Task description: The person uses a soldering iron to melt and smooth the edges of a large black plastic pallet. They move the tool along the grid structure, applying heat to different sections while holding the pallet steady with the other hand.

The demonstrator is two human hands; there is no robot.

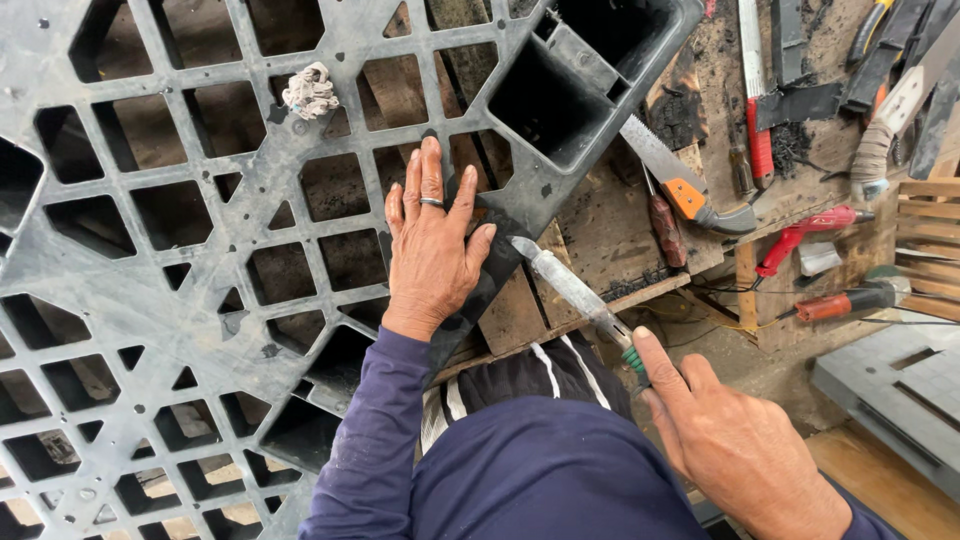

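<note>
A large dark grey plastic pallet point(170, 290) with an open grid lies flat on a wooden workbench. My left hand point(432, 245), a ring on one finger, presses flat on a black strip of the pallet near its right edge. My right hand point(735, 440) grips the green handle of a long metal blade tool point(565, 285). Its tip touches the pallet's edge just right of my left thumb. Dark blue sleeves cover both arms.
A crumpled rag point(310, 90) sits on the pallet at the top. On the bench point(610, 230) to the right lie an orange-handled hand saw point(680, 180), a red-handled knife point(757, 110), red soldering-type tools point(810, 230) and other blades. A grey pallet piece point(890, 390) lies at lower right.
</note>
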